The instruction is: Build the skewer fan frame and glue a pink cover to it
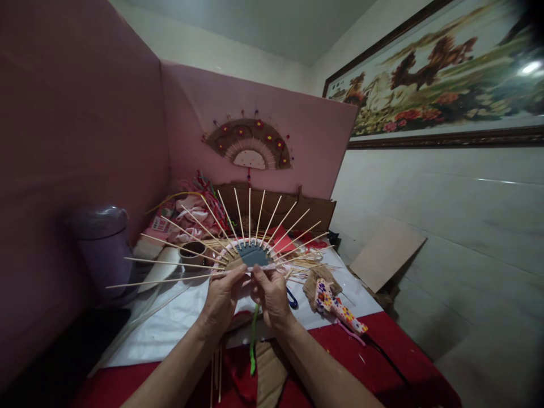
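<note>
Both hands hold up a half-round cardboard fan frame (254, 254) above the table. Thin wooden sticks spread from its curved edge like rays, and a pale strip runs along its rim. The middle of the piece is dark grey-blue, with brown cardboard at its left side. My left hand (226, 293) pinches the straight lower edge near the centre. Close beside it, my right hand (272, 293) grips the same edge, thumb on the near face. The fingers behind the piece are hidden. A green pipe cleaner (254, 343) hangs below, between the wrists.
A decorated fan (250, 141) hangs on the pink board behind. A lidded purple bin (104, 249) stands left, near a brown cup (193, 254). Ribbons and scraps lie behind. Right are loose sticks (312, 262), blue-handled scissors (292, 297) and a flower-patterned piece (338, 309).
</note>
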Action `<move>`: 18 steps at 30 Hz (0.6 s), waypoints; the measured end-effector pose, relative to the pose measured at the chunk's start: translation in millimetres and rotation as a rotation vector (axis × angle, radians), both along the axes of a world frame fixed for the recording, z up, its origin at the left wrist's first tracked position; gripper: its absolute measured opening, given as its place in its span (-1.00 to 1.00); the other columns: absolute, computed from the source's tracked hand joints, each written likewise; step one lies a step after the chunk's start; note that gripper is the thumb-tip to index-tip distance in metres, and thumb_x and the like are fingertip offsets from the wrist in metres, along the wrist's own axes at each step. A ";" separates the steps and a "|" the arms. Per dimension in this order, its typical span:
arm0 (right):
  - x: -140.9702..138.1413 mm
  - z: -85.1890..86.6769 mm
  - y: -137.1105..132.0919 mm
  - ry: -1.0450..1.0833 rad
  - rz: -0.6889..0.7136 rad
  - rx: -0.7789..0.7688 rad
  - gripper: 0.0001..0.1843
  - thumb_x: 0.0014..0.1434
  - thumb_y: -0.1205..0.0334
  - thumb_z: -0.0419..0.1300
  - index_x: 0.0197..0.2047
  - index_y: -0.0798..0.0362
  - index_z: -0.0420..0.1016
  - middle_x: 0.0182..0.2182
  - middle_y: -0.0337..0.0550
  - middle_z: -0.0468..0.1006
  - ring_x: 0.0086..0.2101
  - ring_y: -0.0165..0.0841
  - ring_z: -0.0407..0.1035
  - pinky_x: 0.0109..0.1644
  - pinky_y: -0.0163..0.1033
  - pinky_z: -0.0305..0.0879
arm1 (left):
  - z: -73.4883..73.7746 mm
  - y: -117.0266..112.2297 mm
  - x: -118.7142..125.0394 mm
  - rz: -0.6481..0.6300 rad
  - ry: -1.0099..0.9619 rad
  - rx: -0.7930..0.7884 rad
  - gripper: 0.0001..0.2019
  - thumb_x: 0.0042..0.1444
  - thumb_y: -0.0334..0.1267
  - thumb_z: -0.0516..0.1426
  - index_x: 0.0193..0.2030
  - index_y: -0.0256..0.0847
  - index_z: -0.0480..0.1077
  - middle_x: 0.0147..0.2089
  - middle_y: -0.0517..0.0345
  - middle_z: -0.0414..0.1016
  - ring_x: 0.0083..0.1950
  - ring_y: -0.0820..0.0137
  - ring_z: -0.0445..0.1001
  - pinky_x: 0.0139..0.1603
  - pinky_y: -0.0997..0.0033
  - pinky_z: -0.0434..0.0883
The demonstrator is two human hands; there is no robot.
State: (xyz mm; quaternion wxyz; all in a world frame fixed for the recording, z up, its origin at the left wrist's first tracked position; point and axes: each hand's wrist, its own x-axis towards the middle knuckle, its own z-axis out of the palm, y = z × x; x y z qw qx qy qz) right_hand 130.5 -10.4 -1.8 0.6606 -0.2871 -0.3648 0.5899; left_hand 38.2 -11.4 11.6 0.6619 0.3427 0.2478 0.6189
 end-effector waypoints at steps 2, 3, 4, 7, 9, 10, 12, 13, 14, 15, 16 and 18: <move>0.1 -0.3 -0.1 -0.004 0.007 0.008 -0.69 -0.08 0.10 0.30 -0.55 0.13 0.30 -0.71 -0.40 0.23 -0.74 -0.64 0.00 -0.73 -0.49 -0.12 | 1.8 -0.9 -0.2 0.006 0.006 -0.010 -0.86 -0.18 -0.29 0.25 -0.53 -0.35 0.44 -0.53 0.08 0.50 -0.50 0.37 0.44 -0.42 0.34 0.40; 0.3 -0.4 -0.2 -0.004 0.010 0.015 -0.70 -0.07 0.11 0.29 -0.55 0.12 0.29 -0.71 -0.41 0.22 -0.74 -0.64 0.00 -0.73 -0.49 -0.11 | 2.8 -1.3 -0.2 0.004 0.007 -0.014 -0.86 -0.19 -0.29 0.25 -0.53 -0.35 0.44 -0.53 0.08 0.50 -0.49 0.37 0.44 -0.42 0.34 0.40; 0.6 -0.4 -0.2 -0.003 0.012 0.022 -0.70 -0.06 0.12 0.28 -0.55 0.12 0.29 -0.71 -0.41 0.22 -0.74 -0.64 0.00 -0.73 -0.48 -0.11 | 3.7 -1.7 -0.3 0.000 0.008 -0.016 -0.86 -0.19 -0.29 0.25 -0.53 -0.35 0.44 -0.52 0.07 0.50 -0.49 0.37 0.44 -0.42 0.34 0.40; 1.6 -0.3 1.0 -0.012 0.016 0.044 -0.71 -0.04 0.12 0.27 -0.55 0.11 0.28 -0.70 -0.41 0.20 -0.73 -0.63 -0.01 -0.73 -0.47 -0.12 | 5.7 -2.6 -0.4 -0.010 0.002 -0.027 -0.85 -0.20 -0.29 0.26 -0.53 -0.35 0.45 -0.51 0.07 0.50 -0.48 0.38 0.44 -0.42 0.34 0.41; 1.7 -0.7 2.6 -0.048 0.016 0.058 -0.70 -0.04 0.09 0.26 -0.55 0.11 0.28 -0.70 -0.41 0.20 -0.73 -0.62 -0.02 -0.73 -0.46 -0.12 | 6.2 -2.7 -1.0 0.000 -0.007 -0.038 -0.86 -0.21 -0.30 0.27 -0.53 -0.35 0.45 -0.51 0.08 0.50 -0.48 0.39 0.44 -0.42 0.35 0.41; 1.7 -1.0 3.3 -0.089 0.015 0.070 -0.70 -0.04 0.07 0.25 -0.54 0.11 0.29 -0.70 -0.41 0.20 -0.74 -0.62 -0.02 -0.73 -0.45 -0.12 | 6.3 -2.5 -1.6 0.009 -0.013 -0.044 -0.87 -0.21 -0.31 0.27 -0.53 -0.35 0.45 -0.51 0.09 0.50 -0.46 0.39 0.44 -0.42 0.36 0.42; 2.4 -2.2 3.3 -0.216 -0.012 0.095 -0.71 -0.04 0.05 0.22 -0.50 0.11 0.34 -0.71 -0.40 0.22 -0.75 -0.60 -0.02 -0.73 -0.42 -0.12 | 6.3 -1.4 -3.2 0.037 -0.027 -0.053 -0.89 -0.21 -0.34 0.27 -0.51 -0.34 0.46 -0.49 0.12 0.52 -0.43 0.40 0.45 -0.39 0.37 0.43; 3.9 -2.7 2.1 -0.297 -0.043 0.102 -0.73 -0.04 0.06 0.22 -0.48 0.11 0.36 -0.72 -0.40 0.23 -0.75 -0.58 0.00 -0.73 -0.42 -0.10 | 6.2 -0.4 -4.1 0.040 -0.028 -0.065 -0.90 -0.20 -0.35 0.26 -0.50 -0.33 0.46 -0.48 0.13 0.53 -0.41 0.40 0.46 -0.36 0.37 0.44; 7.0 -2.9 -0.1 -0.389 -0.078 0.105 -0.76 -0.04 0.08 0.21 -0.46 0.11 0.37 -0.72 -0.39 0.24 -0.74 -0.57 0.02 -0.71 -0.41 -0.07 | 6.2 0.8 -4.9 0.060 -0.029 -0.073 -0.91 -0.21 -0.37 0.27 -0.49 -0.33 0.47 -0.47 0.13 0.54 -0.40 0.42 0.47 -0.33 0.39 0.44; 12.0 -2.6 -3.3 -0.486 -0.114 0.106 -0.79 -0.03 0.12 0.20 -0.46 0.11 0.38 -0.72 -0.38 0.26 -0.73 -0.55 0.06 -0.69 -0.40 -0.03 | 6.2 2.0 -5.6 0.085 -0.035 -0.066 -0.91 -0.22 -0.39 0.27 -0.50 -0.33 0.48 -0.48 0.14 0.54 -0.40 0.43 0.47 -0.31 0.43 0.43; 19.6 -1.6 -7.3 -0.589 -0.150 0.110 -0.82 -0.03 0.15 0.18 -0.48 0.11 0.39 -0.71 -0.36 0.29 -0.70 -0.53 0.10 -0.65 -0.39 0.03 | 6.2 3.3 -6.2 0.115 -0.045 -0.044 -0.92 -0.24 -0.40 0.27 -0.52 -0.34 0.48 -0.50 0.13 0.54 -0.40 0.44 0.48 -0.31 0.47 0.43; 43.8 2.2 -17.1 -0.808 -0.216 0.137 -0.84 -0.01 0.20 0.12 -0.52 0.10 0.41 -0.65 -0.29 0.37 -0.63 -0.47 0.21 -0.55 -0.36 0.14 | 6.3 5.2 -6.8 0.121 -0.053 -0.012 -0.93 -0.24 -0.41 0.28 -0.54 -0.35 0.49 -0.50 0.10 0.55 -0.39 0.43 0.49 -0.31 0.49 0.43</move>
